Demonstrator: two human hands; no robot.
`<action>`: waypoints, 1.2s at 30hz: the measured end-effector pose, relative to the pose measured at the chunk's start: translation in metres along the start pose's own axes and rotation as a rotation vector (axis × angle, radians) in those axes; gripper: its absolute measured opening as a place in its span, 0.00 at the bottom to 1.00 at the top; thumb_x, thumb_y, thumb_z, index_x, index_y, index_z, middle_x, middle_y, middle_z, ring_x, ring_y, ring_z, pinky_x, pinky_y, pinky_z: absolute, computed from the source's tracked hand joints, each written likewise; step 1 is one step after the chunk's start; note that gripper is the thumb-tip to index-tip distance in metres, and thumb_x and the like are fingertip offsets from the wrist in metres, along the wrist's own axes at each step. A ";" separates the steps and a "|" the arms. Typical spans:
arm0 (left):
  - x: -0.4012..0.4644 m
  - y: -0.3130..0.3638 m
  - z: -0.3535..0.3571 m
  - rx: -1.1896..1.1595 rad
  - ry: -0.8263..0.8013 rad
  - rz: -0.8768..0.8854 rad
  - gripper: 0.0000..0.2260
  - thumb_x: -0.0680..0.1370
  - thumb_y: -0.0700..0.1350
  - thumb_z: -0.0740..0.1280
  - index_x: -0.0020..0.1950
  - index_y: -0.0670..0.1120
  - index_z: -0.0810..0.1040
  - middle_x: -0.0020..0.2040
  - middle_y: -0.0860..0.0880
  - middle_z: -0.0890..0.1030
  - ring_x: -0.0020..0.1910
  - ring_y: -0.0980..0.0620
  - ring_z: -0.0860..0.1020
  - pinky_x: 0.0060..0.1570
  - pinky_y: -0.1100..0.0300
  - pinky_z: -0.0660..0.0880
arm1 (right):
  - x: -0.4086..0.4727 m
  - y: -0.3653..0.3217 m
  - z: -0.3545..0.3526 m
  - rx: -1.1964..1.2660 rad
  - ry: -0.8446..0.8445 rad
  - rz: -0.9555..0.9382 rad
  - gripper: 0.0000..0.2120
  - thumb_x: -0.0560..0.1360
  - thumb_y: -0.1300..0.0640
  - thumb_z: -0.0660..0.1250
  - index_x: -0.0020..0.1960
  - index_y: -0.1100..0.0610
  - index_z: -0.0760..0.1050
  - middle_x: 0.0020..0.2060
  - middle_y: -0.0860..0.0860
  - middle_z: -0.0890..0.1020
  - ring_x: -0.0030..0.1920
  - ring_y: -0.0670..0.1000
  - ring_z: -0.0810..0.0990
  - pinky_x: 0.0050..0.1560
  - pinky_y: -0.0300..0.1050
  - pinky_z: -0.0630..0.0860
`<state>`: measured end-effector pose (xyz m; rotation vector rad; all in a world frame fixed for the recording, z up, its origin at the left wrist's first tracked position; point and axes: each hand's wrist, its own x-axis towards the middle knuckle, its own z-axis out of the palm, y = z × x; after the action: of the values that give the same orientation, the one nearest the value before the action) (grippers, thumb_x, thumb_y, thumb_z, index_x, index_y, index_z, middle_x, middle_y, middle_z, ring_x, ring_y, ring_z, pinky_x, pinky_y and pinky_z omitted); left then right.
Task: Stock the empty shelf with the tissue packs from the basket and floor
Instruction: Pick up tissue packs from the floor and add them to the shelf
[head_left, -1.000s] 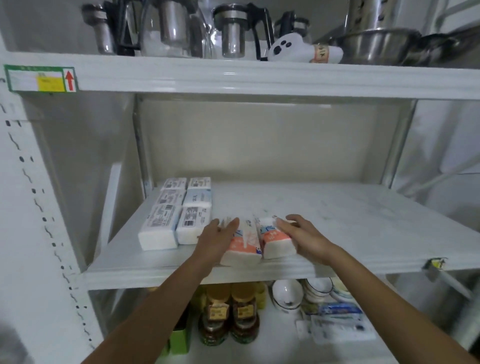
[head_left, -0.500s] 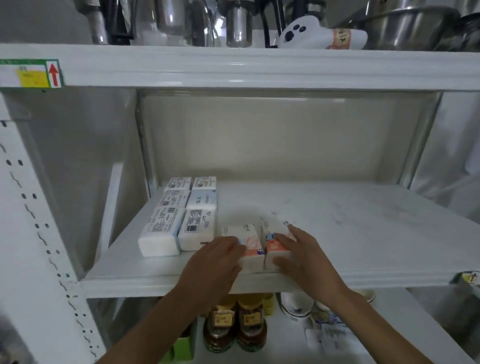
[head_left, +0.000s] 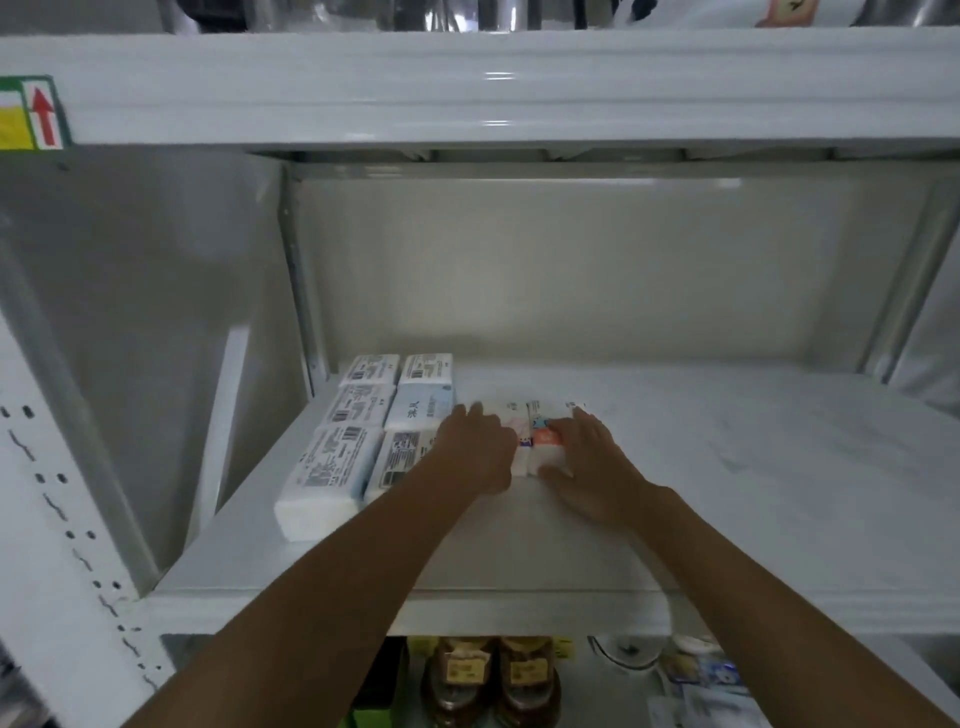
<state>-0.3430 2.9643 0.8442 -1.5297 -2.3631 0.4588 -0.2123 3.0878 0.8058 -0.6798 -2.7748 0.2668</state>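
Two white tissue packs with orange and blue print (head_left: 537, 439) lie side by side on the white shelf (head_left: 727, 467), just right of the stocked packs. My left hand (head_left: 475, 452) lies flat on the left pack and my right hand (head_left: 584, 462) on the right one, both pressing down on them. Several white and pale-blue tissue packs (head_left: 363, 436) stand in two neat rows at the shelf's left side. The basket and the floor are out of view.
The shelf above (head_left: 467, 88) carries metal kitchenware and a red-arrow label (head_left: 31, 111) at its left. Below, jars with yellow lids (head_left: 488, 675), bowls (head_left: 628, 649) and packets sit on the lower shelf. A perforated white upright (head_left: 62, 519) frames the left.
Both hands have slid the two printed packs from the shelf's front edge deeper in, toward the stocked rows. The camera has moved closer and tilted down.
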 end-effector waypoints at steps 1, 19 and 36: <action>0.010 -0.002 0.002 -0.009 -0.013 -0.021 0.18 0.79 0.51 0.65 0.67 0.45 0.77 0.65 0.43 0.78 0.70 0.42 0.72 0.69 0.46 0.69 | 0.009 0.000 0.004 -0.007 0.007 0.010 0.34 0.80 0.46 0.67 0.80 0.58 0.60 0.79 0.62 0.60 0.80 0.63 0.58 0.80 0.53 0.56; 0.116 -0.053 0.048 -0.225 -0.015 -0.074 0.30 0.78 0.64 0.65 0.68 0.42 0.77 0.63 0.41 0.80 0.59 0.42 0.81 0.61 0.48 0.79 | 0.144 0.020 0.043 -0.151 0.040 -0.005 0.45 0.74 0.32 0.68 0.81 0.56 0.58 0.81 0.58 0.59 0.81 0.58 0.58 0.79 0.49 0.58; 0.081 -0.055 0.046 -0.221 0.191 -0.026 0.29 0.81 0.62 0.58 0.76 0.45 0.66 0.77 0.45 0.68 0.77 0.45 0.63 0.76 0.45 0.59 | 0.105 0.015 0.049 -0.171 0.254 0.120 0.53 0.69 0.18 0.47 0.85 0.49 0.47 0.85 0.56 0.48 0.84 0.62 0.47 0.81 0.66 0.48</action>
<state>-0.4391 3.0127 0.8304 -1.5542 -2.3424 0.0427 -0.3109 3.1453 0.7784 -0.8587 -2.5372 -0.0331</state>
